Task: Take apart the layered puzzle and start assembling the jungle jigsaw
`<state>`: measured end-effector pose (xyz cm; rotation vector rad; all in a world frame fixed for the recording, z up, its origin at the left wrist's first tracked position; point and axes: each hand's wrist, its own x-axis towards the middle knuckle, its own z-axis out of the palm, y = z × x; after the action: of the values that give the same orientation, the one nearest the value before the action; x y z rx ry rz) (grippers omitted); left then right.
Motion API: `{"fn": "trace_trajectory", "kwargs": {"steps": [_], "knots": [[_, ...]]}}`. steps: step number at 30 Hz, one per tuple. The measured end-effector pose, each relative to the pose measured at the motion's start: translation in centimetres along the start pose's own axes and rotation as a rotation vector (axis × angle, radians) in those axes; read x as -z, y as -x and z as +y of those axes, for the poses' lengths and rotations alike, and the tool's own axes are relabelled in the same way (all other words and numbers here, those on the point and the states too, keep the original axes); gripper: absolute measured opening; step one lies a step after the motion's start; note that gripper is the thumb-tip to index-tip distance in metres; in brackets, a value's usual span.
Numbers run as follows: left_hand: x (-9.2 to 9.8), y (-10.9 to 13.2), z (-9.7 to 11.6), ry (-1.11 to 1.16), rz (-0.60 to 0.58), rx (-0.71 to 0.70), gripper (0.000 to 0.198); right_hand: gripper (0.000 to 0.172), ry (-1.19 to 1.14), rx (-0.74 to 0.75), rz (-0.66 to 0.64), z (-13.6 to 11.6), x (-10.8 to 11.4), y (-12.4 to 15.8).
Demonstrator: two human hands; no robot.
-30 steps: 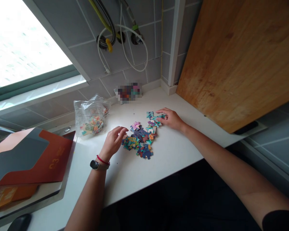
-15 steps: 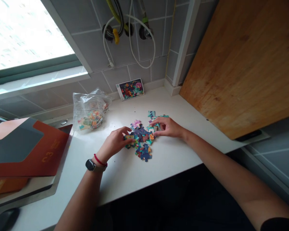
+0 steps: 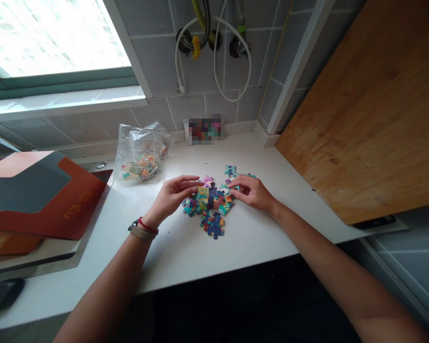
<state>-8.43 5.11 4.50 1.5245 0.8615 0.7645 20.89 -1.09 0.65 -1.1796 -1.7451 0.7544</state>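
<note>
A pile of colourful jigsaw puzzle pieces [image 3: 215, 226] lies on the white counter between my hands. My left hand [image 3: 174, 196] pinches a yellow-green puzzle piece [image 3: 202, 194] between thumb and fingers, above the pile's left side. On the other side, my right hand [image 3: 253, 192] has its thumb and index finger closed at the edge of a white-and-teal puzzle piece [image 3: 224, 189]. A blue patterned piece [image 3: 230, 170] lies just beyond the right fingers. More pieces are partly hidden under that hand.
A clear plastic bag [image 3: 143, 159] with more pieces stands at the back left. A blurred picture card [image 3: 204, 129] leans against the tiled wall. Left are an orange-and-grey folder [image 3: 82, 209] and a black mouse [image 3: 4, 294]. A wooden board [image 3: 372, 124] rises at right.
My left hand has raised the yellow-green piece from the pile's left side and tilted it up. My right hand stays by the same pieces, its fingertips closer together. The camera view has shifted.
</note>
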Motion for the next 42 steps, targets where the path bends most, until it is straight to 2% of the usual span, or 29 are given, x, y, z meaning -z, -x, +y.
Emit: {"fn": "trace_trajectory", "kwargs": {"steps": [2,5,7,9,13,17,19,22,25,30,33,36,40,42], "knots": [[-1.1,0.2,-0.4,0.028,-0.078,0.019,0.053,0.024,-0.164,-0.053,-0.098,-0.4,0.0,0.1],[-3.0,0.6,-1.1,0.079,-0.160,0.034,0.051,0.035,-0.481,-0.093,-0.440,-1.0,0.3,0.2],[-4.3,0.9,-1.5,0.079,-0.168,-0.005,0.042,0.034,-0.572,-0.091,-0.615,-1.2,0.6,0.1],[-5.2,1.2,-1.6,0.044,-0.147,-0.062,0.032,0.030,-0.579,-0.104,-0.643,-1.3,0.7,0.1],[-6.0,1.5,-1.5,0.015,-0.103,-0.120,0.024,0.021,-0.557,-0.133,-0.553,-1.5,0.7,0.0],[-6.1,1.8,-1.3,-0.013,-0.098,-0.174,0.024,0.029,-0.500,-0.165,-0.717,-1.9,0.7,0.0],[-6.2,2.0,-1.2,-0.048,-0.106,-0.176,0.026,0.032,-0.455,-0.164,-0.733,-2.0,0.9,0.0],[-6.2,2.3,-1.1,-0.149,-0.095,-0.202,0.025,0.033,-0.419,-0.165,-0.639,-1.7,1.9,0.0],[-5.9,2.2,-1.1,-0.341,-0.077,-0.352,0.019,0.036,-0.450,-0.206,-0.513,-1.3,3.7,0.2],[-5.3,2.0,-1.3,-0.563,-0.187,-0.580,0.024,0.043,-0.394,-0.275,-0.251,-0.8,5.7,2.6],[-5.4,2.1,-1.3,-0.590,-0.215,-0.611,0.027,0.039,-0.090,-0.357,-0.165,-0.9,5.4,5.9],[-5.5,2.2,-1.5,-0.600,-0.234,-0.627,0.025,0.042,0.205,-0.281,0.029,-1.1,4.7,9.1],[-5.9,2.2,-2.1,-0.639,-0.287,-0.638,0.027,0.040,0.268,-0.272,0.252,-1.4,4.0,10.7],[-5.9,2.2,-2.4,-0.658,-0.296,-0.637,0.032,0.036,0.275,-0.270,0.296,-1.5,3.8,10.4]]}}
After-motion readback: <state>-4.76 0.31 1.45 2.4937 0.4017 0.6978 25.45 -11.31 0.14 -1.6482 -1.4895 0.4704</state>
